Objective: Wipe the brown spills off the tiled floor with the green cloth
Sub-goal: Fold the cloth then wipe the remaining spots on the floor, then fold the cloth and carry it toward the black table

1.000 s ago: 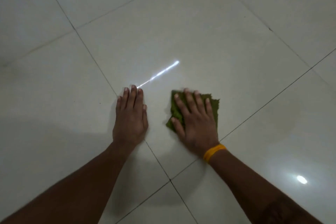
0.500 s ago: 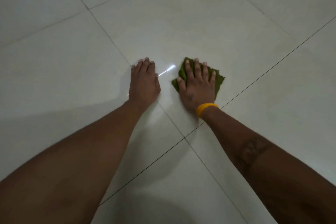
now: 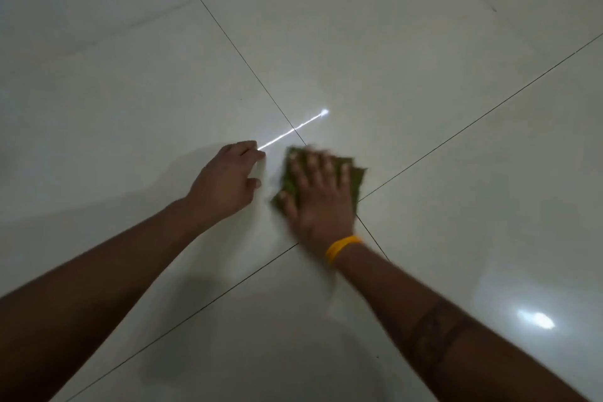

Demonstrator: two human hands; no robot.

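1. Progress: no brown spills visible anywhere on the tiled floor in head view. Judged: the visible area is near done or done, w/ the stroke in hand prob. a finishing pass. Anything under the cloth or outside the frame can't be checked.
2. Floor cond.: pale glossy tiles w/ dark grout lines. A bright light streak and a soft glare patch are reflections, not residue.
3. Green cloth: flat on the floor, crumpled, just beyond a grout crossing, mostly covered by the right hand; edges show at the far left and right.
4. Right hand: palm down on the cloth, fingers spread and straight, pressing, not gripping. Motion blur on fingers and cloth suggests a wipe in progress; direction can't be told. Yellow wristband on the wrist.
5. Left hand: just beside the cloth, not touching it. Fingers curl under, knuckles up, nothing held; looks propped on the floor as a brace, though contact isn't certain.
6. Both forearms reach in from the bottom corners, converging toward the cloth.
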